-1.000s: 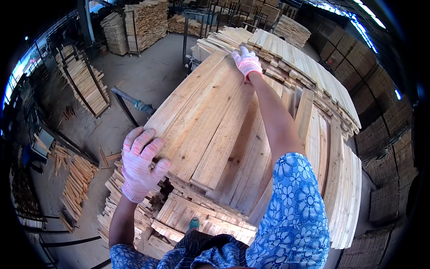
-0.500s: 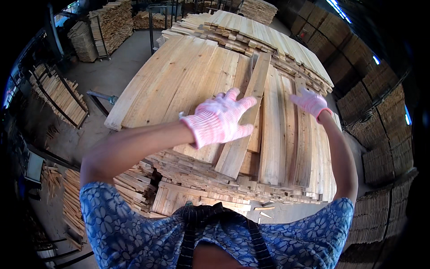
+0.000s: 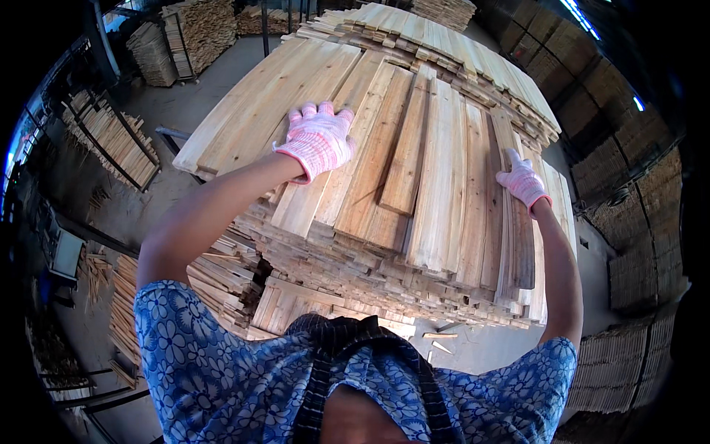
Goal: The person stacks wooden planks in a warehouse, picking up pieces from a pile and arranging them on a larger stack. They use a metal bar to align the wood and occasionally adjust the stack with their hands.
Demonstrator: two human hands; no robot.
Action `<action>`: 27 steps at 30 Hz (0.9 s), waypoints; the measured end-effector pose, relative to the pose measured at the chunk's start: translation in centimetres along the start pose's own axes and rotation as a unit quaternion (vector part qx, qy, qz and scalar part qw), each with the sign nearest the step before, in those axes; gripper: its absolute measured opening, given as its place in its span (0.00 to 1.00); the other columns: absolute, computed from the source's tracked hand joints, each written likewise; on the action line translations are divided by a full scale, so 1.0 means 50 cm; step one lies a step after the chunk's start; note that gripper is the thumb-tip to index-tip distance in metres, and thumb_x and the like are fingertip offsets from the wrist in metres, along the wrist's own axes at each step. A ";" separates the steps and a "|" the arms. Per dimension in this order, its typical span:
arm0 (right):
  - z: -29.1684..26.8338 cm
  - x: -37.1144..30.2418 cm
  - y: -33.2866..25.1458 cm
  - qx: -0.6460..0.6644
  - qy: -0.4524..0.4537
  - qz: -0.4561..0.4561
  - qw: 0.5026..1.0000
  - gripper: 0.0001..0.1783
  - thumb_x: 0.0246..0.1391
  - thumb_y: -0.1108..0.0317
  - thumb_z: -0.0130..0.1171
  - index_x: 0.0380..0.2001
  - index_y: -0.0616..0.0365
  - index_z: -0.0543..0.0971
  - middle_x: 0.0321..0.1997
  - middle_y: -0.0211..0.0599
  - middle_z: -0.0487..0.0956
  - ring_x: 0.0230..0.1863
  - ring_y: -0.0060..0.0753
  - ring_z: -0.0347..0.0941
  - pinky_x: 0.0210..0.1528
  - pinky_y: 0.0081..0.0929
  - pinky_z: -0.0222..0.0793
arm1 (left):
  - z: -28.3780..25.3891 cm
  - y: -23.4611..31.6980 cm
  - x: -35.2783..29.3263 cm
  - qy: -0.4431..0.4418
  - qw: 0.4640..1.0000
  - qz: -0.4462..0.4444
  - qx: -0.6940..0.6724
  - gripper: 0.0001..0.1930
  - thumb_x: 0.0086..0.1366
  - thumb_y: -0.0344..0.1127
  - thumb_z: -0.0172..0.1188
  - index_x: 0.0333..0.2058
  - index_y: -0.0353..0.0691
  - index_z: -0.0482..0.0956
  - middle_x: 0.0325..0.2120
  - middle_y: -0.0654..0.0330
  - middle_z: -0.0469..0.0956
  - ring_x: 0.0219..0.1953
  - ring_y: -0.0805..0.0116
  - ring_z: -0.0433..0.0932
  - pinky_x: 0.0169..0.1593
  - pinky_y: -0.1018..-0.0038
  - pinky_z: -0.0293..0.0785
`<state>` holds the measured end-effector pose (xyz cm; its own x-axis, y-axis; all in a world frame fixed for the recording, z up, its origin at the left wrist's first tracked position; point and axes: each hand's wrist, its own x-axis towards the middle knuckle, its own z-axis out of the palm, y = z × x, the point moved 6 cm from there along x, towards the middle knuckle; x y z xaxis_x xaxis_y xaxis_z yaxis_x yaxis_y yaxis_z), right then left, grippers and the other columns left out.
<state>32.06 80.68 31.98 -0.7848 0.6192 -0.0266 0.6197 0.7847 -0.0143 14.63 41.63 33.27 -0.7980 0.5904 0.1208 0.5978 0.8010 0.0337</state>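
Note:
Both my hands wear pink-and-white knitted gloves and rest on the top layer of a large stack of wooden planks (image 3: 370, 189). My left hand (image 3: 318, 142) lies with fingers spread across pale boards left of the middle. Over at the right side, my right hand (image 3: 525, 181) touches a long narrow plank (image 3: 520, 248), its thumb and fingers apart; the underside of that hand is hidden. Between my hands a loose plank (image 3: 405, 163) lies on top of the others, slightly slanted, its near end short of the stack's front edge.
Behind stands another plank layer (image 3: 444, 44). More stacks fill the left back (image 3: 196, 37), and a racked bundle (image 3: 111, 137) stands at left. Dark stacked boards (image 3: 614, 355) line the right. Lower planks (image 3: 285, 307) and wood scraps (image 3: 438, 336) lie near me.
My left hand has moved left off the slanted plank, which now lies farther away and straighter. My right hand has come down nearer to me onto the right-side plank. The view has shifted slightly.

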 end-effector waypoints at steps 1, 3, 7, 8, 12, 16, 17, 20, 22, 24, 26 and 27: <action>-0.003 0.002 0.002 -0.005 -0.006 0.003 1.000 0.45 0.50 0.54 0.62 0.71 0.45 0.57 0.69 0.68 0.59 0.62 0.69 0.69 0.60 0.51 0.70 | 0.006 -0.003 0.003 -0.011 1.000 -0.003 -0.018 0.27 0.64 0.47 0.58 0.60 0.47 0.71 0.61 0.49 0.67 0.65 0.46 0.62 0.65 0.45 0.56; -0.014 0.002 -0.002 -0.009 0.008 -0.001 1.000 0.45 0.49 0.53 0.62 0.70 0.46 0.59 0.66 0.67 0.64 0.61 0.67 0.70 0.60 0.50 0.70 | 0.009 -0.003 0.006 -0.012 1.000 -0.005 -0.011 0.28 0.63 0.47 0.57 0.61 0.48 0.70 0.60 0.49 0.67 0.65 0.46 0.62 0.66 0.47 0.57; -0.017 0.015 0.004 0.088 0.047 -0.090 0.991 0.42 0.50 0.51 0.64 0.68 0.47 0.64 0.59 0.65 0.73 0.60 0.64 0.72 0.59 0.48 0.70 | -0.007 0.090 0.004 0.029 0.995 0.100 0.001 0.26 0.64 0.48 0.56 0.59 0.48 0.72 0.58 0.50 0.68 0.64 0.48 0.64 0.66 0.52 0.59; -0.022 0.025 0.003 0.113 0.070 -0.108 0.985 0.42 0.50 0.50 0.64 0.67 0.48 0.65 0.57 0.64 0.74 0.60 0.63 0.72 0.59 0.47 0.70 | -0.011 0.126 0.020 0.023 0.993 0.117 -0.023 0.25 0.66 0.50 0.53 0.58 0.48 0.72 0.58 0.50 0.70 0.63 0.48 0.66 0.65 0.53 0.63; 0.032 0.045 -0.104 0.185 0.060 -0.147 0.970 0.40 0.53 0.46 0.62 0.67 0.46 0.65 0.57 0.66 0.74 0.60 0.64 0.71 0.59 0.48 0.70 | 0.003 0.209 0.087 -0.030 0.992 0.066 -0.099 0.35 0.67 0.64 0.47 0.60 0.40 0.72 0.60 0.43 0.69 0.62 0.41 0.68 0.63 0.48 0.66; 0.043 0.016 -0.146 0.109 0.038 -0.006 0.993 0.38 0.58 0.41 0.54 0.69 0.41 0.62 0.64 0.67 0.64 0.62 0.70 0.68 0.62 0.55 0.67 | 0.008 0.311 0.088 -0.043 0.993 0.004 -0.106 0.53 0.56 0.77 0.52 0.65 0.34 0.64 0.65 0.40 0.64 0.65 0.38 0.65 0.64 0.49 0.64; 0.038 0.015 -0.150 0.109 0.042 -0.008 0.993 0.38 0.58 0.41 0.53 0.69 0.40 0.62 0.65 0.67 0.64 0.63 0.70 0.67 0.62 0.55 0.66 | 0.010 0.327 0.088 -0.057 0.994 0.018 -0.096 0.53 0.56 0.72 0.57 0.66 0.31 0.61 0.65 0.40 0.64 0.66 0.40 0.65 0.65 0.52 0.64; 0.023 -0.012 -0.179 0.118 0.045 -0.026 0.992 0.38 0.58 0.40 0.52 0.69 0.40 0.62 0.65 0.66 0.64 0.64 0.69 0.66 0.63 0.54 0.65 | 0.010 0.310 0.129 -0.103 0.987 0.075 -0.095 0.45 0.57 0.61 0.58 0.64 0.31 0.65 0.62 0.38 0.68 0.64 0.44 0.69 0.64 0.54 0.67; 0.016 -0.016 -0.177 0.137 0.057 -0.038 0.988 0.39 0.58 0.39 0.52 0.69 0.40 0.62 0.65 0.66 0.64 0.64 0.68 0.66 0.63 0.54 0.65 | 0.015 0.288 0.166 -0.068 0.986 0.080 -0.130 0.35 0.57 0.51 0.58 0.57 0.29 0.71 0.52 0.37 0.77 0.55 0.44 0.78 0.58 0.54 0.72; 0.020 -0.013 -0.159 0.133 0.051 -0.026 0.989 0.38 0.58 0.39 0.52 0.69 0.40 0.62 0.65 0.64 0.65 0.64 0.67 0.66 0.63 0.54 0.65 | 0.007 0.255 0.190 -0.031 0.981 0.076 -0.174 0.30 0.58 0.46 0.57 0.53 0.28 0.73 0.46 0.37 0.80 0.51 0.43 0.80 0.56 0.54 0.74; 0.025 -0.013 -0.145 0.125 0.041 -0.004 0.991 0.38 0.59 0.39 0.52 0.69 0.40 0.62 0.65 0.63 0.65 0.64 0.67 0.66 0.64 0.53 0.65 | -0.031 0.221 0.197 0.026 0.983 0.052 -0.174 0.22 0.60 0.37 0.54 0.51 0.29 0.73 0.44 0.35 0.80 0.49 0.40 0.81 0.53 0.53 0.75; 0.027 -0.015 -0.148 0.127 0.045 -0.001 0.991 0.38 0.59 0.39 0.51 0.69 0.40 0.62 0.65 0.63 0.65 0.64 0.67 0.67 0.64 0.53 0.65 | -0.045 0.205 0.191 0.012 0.989 0.058 -0.136 0.20 0.61 0.30 0.51 0.51 0.30 0.73 0.44 0.35 0.80 0.48 0.40 0.81 0.52 0.53 0.76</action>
<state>28.06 74.37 30.74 -0.7772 0.6262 0.0620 0.5921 0.7611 -0.2649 13.29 55.24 37.01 -0.7227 0.6718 0.1625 0.6863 0.6696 0.2840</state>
